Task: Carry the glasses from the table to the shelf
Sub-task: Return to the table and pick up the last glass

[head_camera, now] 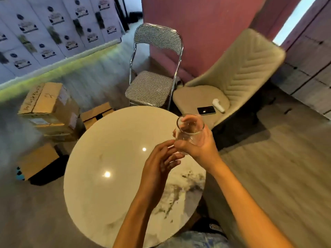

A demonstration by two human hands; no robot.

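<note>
A clear drinking glass (188, 131) is held above the right edge of the round white marble table (111, 158), tilted slightly with its rim up. My right hand (198, 144) is wrapped around its lower half from the right. My left hand (159, 161) hovers just left of and below the glass base, fingers spread and touching or nearly touching the base. No other glass shows on the table, and no shelf is in view.
A houndstooth folding chair (152, 86) and a beige padded chair (231, 81) with a phone (206, 110) and a white object on its seat stand behind the table. Cardboard boxes (50, 108) are stacked on the floor at left. A pink wall and wooden panelling lie to the right.
</note>
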